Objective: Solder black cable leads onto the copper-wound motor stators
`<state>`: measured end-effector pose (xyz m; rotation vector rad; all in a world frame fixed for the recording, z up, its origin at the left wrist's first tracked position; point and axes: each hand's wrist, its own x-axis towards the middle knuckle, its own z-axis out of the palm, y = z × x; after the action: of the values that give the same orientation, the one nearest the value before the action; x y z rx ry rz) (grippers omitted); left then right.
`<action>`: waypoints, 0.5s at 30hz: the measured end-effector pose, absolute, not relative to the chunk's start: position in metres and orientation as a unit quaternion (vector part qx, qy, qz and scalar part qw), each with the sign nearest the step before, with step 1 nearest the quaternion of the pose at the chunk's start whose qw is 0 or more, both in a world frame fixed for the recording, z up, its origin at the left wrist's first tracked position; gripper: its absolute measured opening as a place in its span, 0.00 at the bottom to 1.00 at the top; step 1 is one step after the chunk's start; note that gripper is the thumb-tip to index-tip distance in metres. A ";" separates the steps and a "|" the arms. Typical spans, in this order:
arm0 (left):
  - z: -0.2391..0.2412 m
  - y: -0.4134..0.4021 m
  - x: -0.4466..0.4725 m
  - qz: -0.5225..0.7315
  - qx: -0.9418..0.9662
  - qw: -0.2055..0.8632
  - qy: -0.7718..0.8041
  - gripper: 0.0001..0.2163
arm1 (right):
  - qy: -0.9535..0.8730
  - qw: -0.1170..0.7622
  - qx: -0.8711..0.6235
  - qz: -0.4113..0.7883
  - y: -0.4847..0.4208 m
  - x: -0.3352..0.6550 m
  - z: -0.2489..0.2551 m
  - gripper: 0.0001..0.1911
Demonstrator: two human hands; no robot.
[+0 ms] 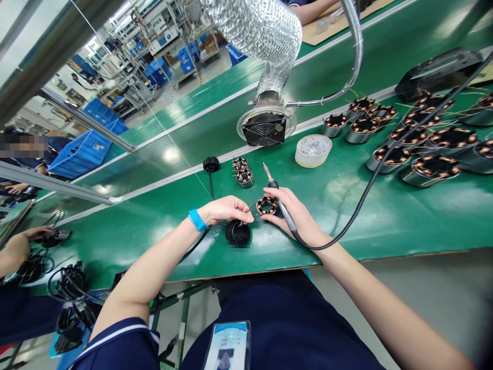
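My left hand (228, 209), with a blue wristband, pinches thin wires between thumb and fingertips. Just below it, a round black housing (238, 236) with coloured wires lies on the green bench. Across my right hand (298, 213) rests a soldering iron (285, 213), its tip pointing up and away from me. The thumb and fingers of that hand also reach around a small motor stator (265, 211) with copper windings. Wire ends from the stator extend towards my left fingertips. Whether they touch the pinched wires is too small to tell.
Two small stators (244, 180) and a black cap (210, 164) on a cable stand behind. A fume fan (265, 130) hangs beyond, beside a round tub (313, 151) of solder scraps. Larger stators (435, 169) crowd the right. The iron's cord (362, 205) crosses there. A co-worker's hand (40, 232) is left.
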<state>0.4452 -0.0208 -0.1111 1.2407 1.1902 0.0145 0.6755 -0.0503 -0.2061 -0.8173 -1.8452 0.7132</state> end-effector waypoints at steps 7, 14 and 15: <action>-0.105 -0.019 0.425 0.029 0.496 0.715 0.493 0.20 | -0.754 0.478 -0.340 0.294 -0.051 0.676 -0.208 0.34; -0.117 -0.017 0.423 0.054 0.477 0.714 0.510 0.17 | -0.756 0.479 -0.343 0.285 -0.051 0.676 -0.207 0.34; -0.116 -0.017 0.422 0.051 0.475 0.718 0.506 0.18 | -0.756 0.480 -0.342 0.284 -0.050 0.676 -0.207 0.34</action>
<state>0.4224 -0.0166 -0.1165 1.0513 1.1196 0.1125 0.6758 -0.0505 -0.2069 -0.8353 -1.8447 0.6934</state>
